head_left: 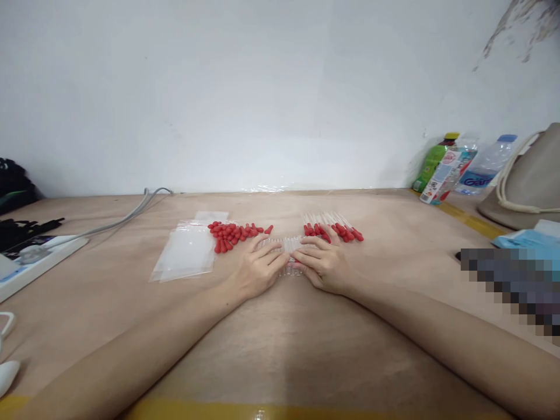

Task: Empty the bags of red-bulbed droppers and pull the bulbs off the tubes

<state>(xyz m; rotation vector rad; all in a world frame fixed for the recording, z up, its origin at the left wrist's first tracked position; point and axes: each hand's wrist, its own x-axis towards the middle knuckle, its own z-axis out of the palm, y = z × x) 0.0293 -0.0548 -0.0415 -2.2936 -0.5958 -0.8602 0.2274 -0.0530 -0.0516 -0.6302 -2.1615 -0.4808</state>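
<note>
In the middle of the table a row of clear glass dropper tubes (286, 245) lies side by side, partly under both hands. My left hand (261, 265) is over their left side, fingers bent and pressed together; what its fingertips hold is hidden. Across from it, my right hand (326, 262) is closed, its fingertips meeting the left ones. A bit of red rubber bulb (297, 264) shows at the right fingertips. Loose red rubber bulbs (230, 233) lie in a heap beyond my left hand. Several droppers with red bulbs fitted (345, 232) lie beyond my right hand, tubes pointing away.
Clear plastic bags (186, 254) lie left of the bulb heap. A power strip (41, 262) with a grey cable (126, 219) is at far left. Bottles (437, 163), a beige bag (529, 181) and a blue mask (531, 242) are at right. A white wall (262, 105) stands behind.
</note>
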